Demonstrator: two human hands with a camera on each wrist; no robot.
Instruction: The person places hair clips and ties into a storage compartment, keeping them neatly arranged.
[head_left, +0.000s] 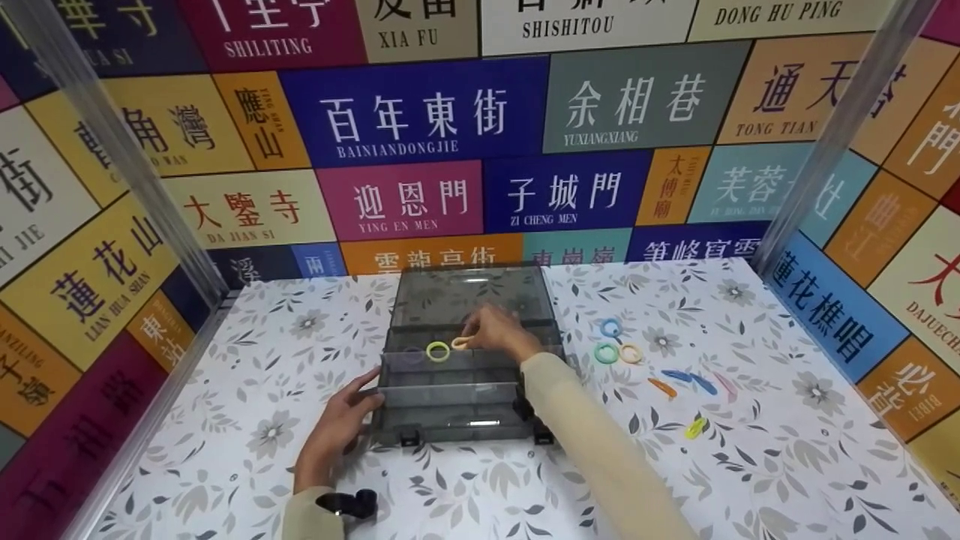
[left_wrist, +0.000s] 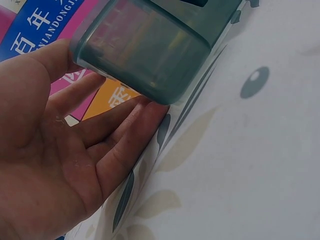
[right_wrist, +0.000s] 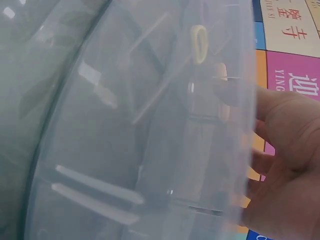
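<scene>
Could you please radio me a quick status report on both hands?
Left hand touching smoky-grey translucent plastic box; right hand pinching small pale-orange ring; grey see-through lid open; no obstruction visible.

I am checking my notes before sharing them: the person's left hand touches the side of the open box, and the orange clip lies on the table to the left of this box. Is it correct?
Not quite: the orange clip lies to the right of the open box, as the head view shows. The left hand does touch its side.
</scene>
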